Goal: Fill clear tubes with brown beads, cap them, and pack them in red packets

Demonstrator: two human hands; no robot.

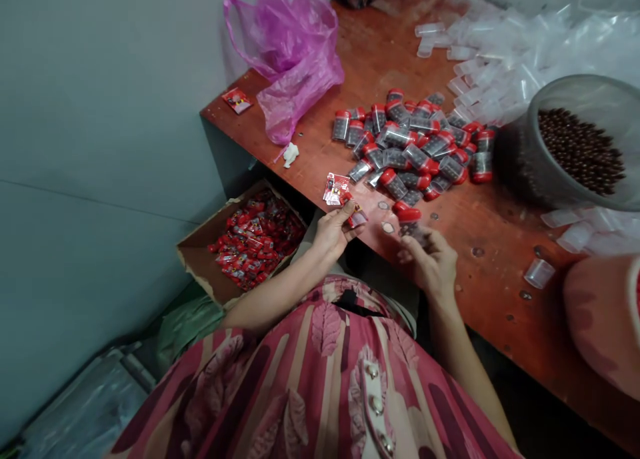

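Note:
My left hand (334,233) pinches a small red printed packet (357,216) at the table's near edge. Just behind it, more red and white packets (336,187) lie on the wood. My right hand (431,260) has its fingers closed round a small clear bottle (411,228) with a red cap and dark contents. Another red cap shows right behind that bottle. Beyond both hands spreads a pile of red-capped bottles (400,139) filled with dark balls.
An open carton (200,262) of red wrapped pieces stands below left. A pink bag (300,65) lies at the back left. At right are clear empty bottles (530,52), a tub (517,149) of brown balls and a pink container (600,312).

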